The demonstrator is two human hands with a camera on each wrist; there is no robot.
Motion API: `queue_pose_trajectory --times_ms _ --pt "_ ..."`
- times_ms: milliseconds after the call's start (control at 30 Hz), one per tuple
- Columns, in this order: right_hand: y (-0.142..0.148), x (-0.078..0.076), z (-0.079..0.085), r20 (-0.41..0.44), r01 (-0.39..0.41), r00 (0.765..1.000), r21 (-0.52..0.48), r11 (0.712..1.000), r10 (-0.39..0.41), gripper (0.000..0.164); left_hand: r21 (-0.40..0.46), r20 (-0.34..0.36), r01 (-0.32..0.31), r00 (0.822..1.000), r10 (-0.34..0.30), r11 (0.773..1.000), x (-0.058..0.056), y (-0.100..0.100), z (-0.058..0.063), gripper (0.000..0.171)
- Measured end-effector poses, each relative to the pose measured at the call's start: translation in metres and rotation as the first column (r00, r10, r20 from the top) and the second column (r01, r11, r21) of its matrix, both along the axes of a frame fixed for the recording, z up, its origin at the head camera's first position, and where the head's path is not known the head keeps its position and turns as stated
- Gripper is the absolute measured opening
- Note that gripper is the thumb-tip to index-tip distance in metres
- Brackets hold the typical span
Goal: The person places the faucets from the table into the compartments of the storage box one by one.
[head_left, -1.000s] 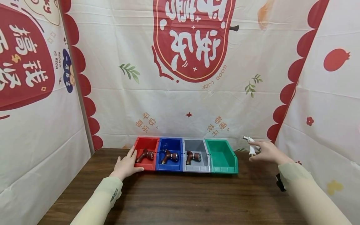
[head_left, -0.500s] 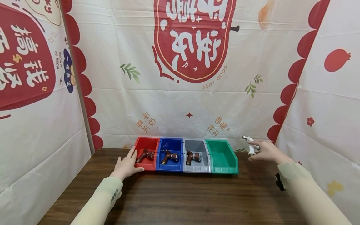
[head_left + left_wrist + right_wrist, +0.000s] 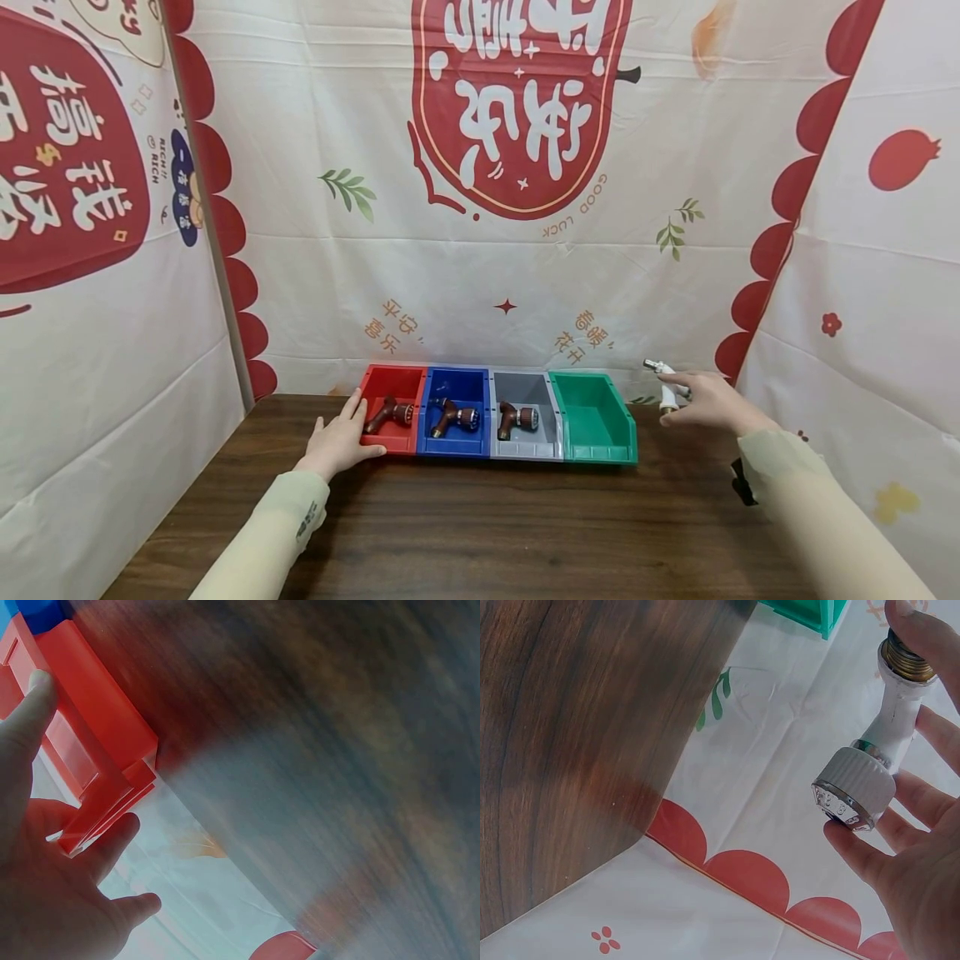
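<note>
My left hand (image 3: 335,442) rests at the left end of a joined row of bins, its fingers spread and mostly straight. In the left wrist view the thumb lies on the front lip of the red bin (image 3: 112,690), other fingers along its side wall. On the right, my right hand (image 3: 708,402) holds a white radiator valve (image 3: 855,780) in the air, thumb at the brass threaded end and fingertips at the ribbed knob. Brown valves lie in the red bin (image 3: 393,379), the blue bin (image 3: 453,447) and the grey bin (image 3: 525,451). The green bin (image 3: 592,408) holds nothing.
The bins stand at the far edge of a dark wooden table (image 3: 495,533). A printed white cloth (image 3: 450,267) hangs behind it, and more cloth hangs at both sides.
My right hand, with the white radiator valve, has drifted very slightly left toward the green bin. The left hand stays in place on the red bin.
</note>
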State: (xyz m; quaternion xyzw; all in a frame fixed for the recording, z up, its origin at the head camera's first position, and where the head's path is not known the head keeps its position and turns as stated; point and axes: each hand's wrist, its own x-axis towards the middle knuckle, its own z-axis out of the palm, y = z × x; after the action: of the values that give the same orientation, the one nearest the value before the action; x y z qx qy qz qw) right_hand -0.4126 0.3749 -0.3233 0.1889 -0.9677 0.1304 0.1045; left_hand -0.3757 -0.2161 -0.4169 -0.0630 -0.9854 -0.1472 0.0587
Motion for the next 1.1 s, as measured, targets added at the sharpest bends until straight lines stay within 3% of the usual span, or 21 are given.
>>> queue_pose_trajectory --times_ms 500,1100 --pt "-0.025 0.000 0.005 0.026 0.024 0.999 -0.015 1.000 -0.024 0.085 -0.006 -0.004 -0.004 1.000 0.004 1.000 -0.002 -0.004 0.000 0.100" --pt "-0.027 -0.005 0.005 0.044 0.006 0.999 -0.027 1.000 -0.005 0.083 -0.004 -0.007 -0.001 1.000 0.001 1.000 -0.003 -0.001 -0.001 0.099"
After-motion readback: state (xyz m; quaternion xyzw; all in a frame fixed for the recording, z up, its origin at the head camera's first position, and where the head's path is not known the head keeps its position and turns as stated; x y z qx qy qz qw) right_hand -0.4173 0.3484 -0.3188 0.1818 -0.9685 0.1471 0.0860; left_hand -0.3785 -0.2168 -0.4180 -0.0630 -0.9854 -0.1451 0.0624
